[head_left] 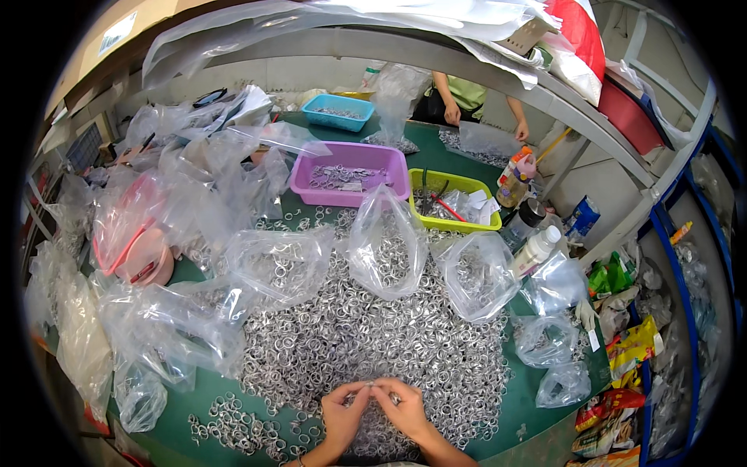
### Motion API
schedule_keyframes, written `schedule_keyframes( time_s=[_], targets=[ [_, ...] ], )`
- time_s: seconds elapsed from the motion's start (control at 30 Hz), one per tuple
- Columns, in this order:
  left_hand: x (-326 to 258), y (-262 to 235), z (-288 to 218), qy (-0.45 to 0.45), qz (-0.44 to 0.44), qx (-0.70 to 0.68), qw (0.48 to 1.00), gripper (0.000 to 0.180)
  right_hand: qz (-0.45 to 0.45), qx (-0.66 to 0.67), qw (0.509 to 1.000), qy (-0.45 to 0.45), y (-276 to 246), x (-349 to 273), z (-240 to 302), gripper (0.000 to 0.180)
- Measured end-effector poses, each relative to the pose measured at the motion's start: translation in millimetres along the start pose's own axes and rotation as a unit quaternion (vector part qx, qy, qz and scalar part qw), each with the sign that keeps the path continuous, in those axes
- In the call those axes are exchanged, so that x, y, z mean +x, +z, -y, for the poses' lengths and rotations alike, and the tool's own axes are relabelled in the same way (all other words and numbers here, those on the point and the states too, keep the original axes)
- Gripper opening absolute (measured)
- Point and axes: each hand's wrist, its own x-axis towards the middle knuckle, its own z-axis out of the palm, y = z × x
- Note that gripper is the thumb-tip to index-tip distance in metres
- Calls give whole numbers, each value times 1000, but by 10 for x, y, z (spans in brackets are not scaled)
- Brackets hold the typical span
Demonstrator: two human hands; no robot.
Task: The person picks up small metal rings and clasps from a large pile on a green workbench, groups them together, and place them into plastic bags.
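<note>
My left hand and my right hand meet at the fingertips over the near part of a heap of silver metal rings. Both are closed in a pinch on a small silvery piece that looks like one of the rings, though the fingers mostly cover it. A smaller group of rings lies to the left of my left hand on the green tabletop. Beyond the heap stand clear plastic bags of rings, one in the middle and one at the right.
Behind the bags are a purple basket, a lime-green basket with pliers, and a blue basket. Bottles stand at the right. Plastic bags and a pink tub crowd the left. Another person's hands are across the table.
</note>
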Motion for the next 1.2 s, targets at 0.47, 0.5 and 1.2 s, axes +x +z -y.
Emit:
schedule_keyframes(
  time_s=[0.47,0.5,1.2],
  targets=[
    [-60,26,30,37,25,-13,999,14,-18,-51,998,-36,-57,-70,148,10],
    [-68,36,31,36,26,-10,999,14,-20,-66,997,-42,-73,-82,144,10],
    [-943,-298,-224,173,92,-16,981,17,-52,-26,996,-64,142,-820,583,6]
  ],
)
